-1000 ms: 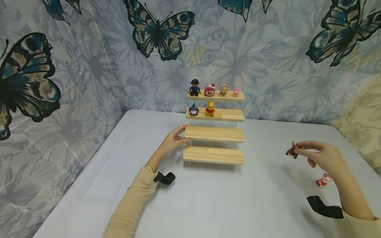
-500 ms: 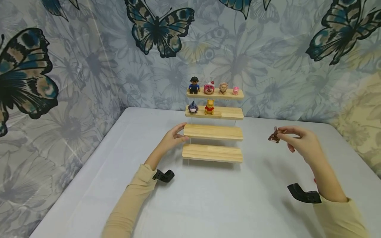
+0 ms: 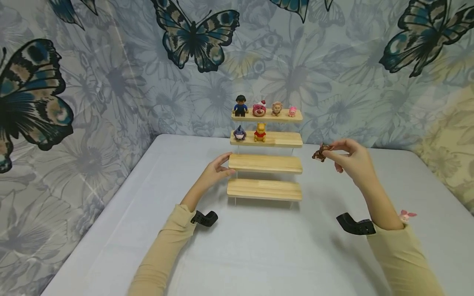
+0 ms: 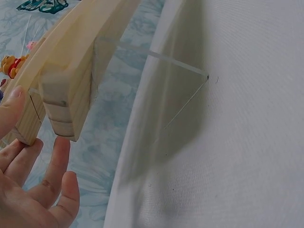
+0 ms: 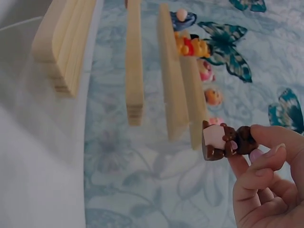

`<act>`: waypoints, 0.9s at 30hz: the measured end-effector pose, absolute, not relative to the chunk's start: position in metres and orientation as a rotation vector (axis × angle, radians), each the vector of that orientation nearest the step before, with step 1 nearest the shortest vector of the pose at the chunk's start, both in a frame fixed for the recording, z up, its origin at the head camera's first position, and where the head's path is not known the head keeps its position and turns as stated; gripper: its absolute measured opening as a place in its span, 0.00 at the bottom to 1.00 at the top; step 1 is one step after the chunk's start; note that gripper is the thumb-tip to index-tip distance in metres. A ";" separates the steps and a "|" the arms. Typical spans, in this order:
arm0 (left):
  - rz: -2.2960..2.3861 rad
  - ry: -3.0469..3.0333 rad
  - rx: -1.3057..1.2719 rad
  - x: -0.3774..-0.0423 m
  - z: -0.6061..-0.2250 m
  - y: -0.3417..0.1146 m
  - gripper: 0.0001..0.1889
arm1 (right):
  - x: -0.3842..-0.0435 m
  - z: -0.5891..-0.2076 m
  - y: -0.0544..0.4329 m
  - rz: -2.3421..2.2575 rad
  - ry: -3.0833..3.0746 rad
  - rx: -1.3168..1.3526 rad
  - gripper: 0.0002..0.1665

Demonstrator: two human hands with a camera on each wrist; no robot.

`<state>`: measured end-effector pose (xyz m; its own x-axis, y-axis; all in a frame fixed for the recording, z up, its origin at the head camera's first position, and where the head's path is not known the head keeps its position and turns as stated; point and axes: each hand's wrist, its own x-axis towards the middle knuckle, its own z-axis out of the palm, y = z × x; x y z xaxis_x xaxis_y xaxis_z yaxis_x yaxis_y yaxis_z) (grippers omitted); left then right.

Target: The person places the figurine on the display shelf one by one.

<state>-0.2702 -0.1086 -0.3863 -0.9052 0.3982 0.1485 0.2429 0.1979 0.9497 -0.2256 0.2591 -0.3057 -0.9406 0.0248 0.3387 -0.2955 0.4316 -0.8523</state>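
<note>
My right hand (image 3: 352,159) pinches a small brown bear figurine (image 3: 320,153) by its head, in the air right of the shelf. The right wrist view shows the bear figurine (image 5: 221,142) tipped sideways, with a pale pink belly and dark head. A tiered wooden display shelf (image 3: 264,189) stands on the white table. My left hand (image 3: 214,173) grips the left end of its third tier down, thumb and fingers around the board, as the left wrist view also shows. On the second tier sit a donkey figurine (image 3: 239,133) and a yellow bear figurine in red (image 3: 260,133).
The top tier carries a dark-haired toy figure (image 3: 240,106), a pink bear (image 3: 259,109), a tan figurine (image 3: 276,109) and a small pink one (image 3: 292,111). Behind my right forearm a pink-eared figurine (image 3: 405,216) is partly hidden. Butterfly-patterned cloth (image 3: 314,82) hangs behind the table.
My right hand has carried the brown bear figurine left and up, from the table's right side toward the shelf. My left hand has stayed at the shelf's end.
</note>
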 end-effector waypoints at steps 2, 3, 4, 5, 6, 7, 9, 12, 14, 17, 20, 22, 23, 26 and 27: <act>1.815 2.337 0.625 -0.273 -0.388 -0.109 0.35 | -0.228 -0.304 0.255 1.535 -2.360 0.251 0.17; 1.823 2.338 0.622 -0.274 -0.389 -0.109 0.34 | -0.229 -0.303 0.252 1.541 -2.348 0.255 0.16; 1.831 2.335 0.622 -0.274 -0.390 -0.109 0.34 | -0.228 -0.300 0.248 1.485 -2.376 0.220 0.17; 1.839 2.329 0.623 -0.275 -0.390 -0.109 0.34 | -0.229 -0.300 0.245 1.478 -2.377 0.210 0.17; 1.842 2.323 0.628 -0.275 -0.390 -0.109 0.34 | -0.229 -0.299 0.243 1.480 -2.376 0.202 0.17; 1.843 2.321 0.628 -0.275 -0.391 -0.110 0.34 | -0.230 -0.299 0.241 1.490 -2.373 0.187 0.17; 1.839 2.315 0.625 -0.275 -0.392 -0.110 0.34 | -0.230 -0.298 0.237 1.495 -2.374 0.163 0.17; 1.830 2.317 0.626 -0.274 -0.392 -0.109 0.34 | -0.232 -0.298 0.233 1.524 -2.355 0.169 0.17; 1.832 2.316 0.617 -0.274 -0.392 -0.109 0.34 | -0.234 -0.297 0.230 1.552 -2.335 0.179 0.17; 1.833 2.298 0.617 -0.269 -0.385 -0.108 0.35 | -0.237 -0.298 0.227 1.634 -2.297 0.153 0.17; 1.836 2.280 0.618 -0.264 -0.378 -0.108 0.34 | -0.271 -0.333 0.246 1.853 -2.153 0.210 0.19; 1.831 2.288 0.620 -0.265 -0.378 -0.108 0.34 | -0.273 -0.336 0.245 1.916 -2.098 0.230 0.19; 1.832 2.294 0.623 -0.266 -0.381 -0.108 0.34 | -0.274 -0.337 0.244 1.931 -2.079 0.244 0.18; 1.838 2.300 0.619 -0.274 -0.391 -0.109 0.35 | -0.261 -0.322 0.229 1.947 -2.052 0.263 0.14; 1.840 2.299 0.617 -0.273 -0.391 -0.109 0.35 | -0.246 -0.306 0.216 1.877 -2.087 0.241 0.13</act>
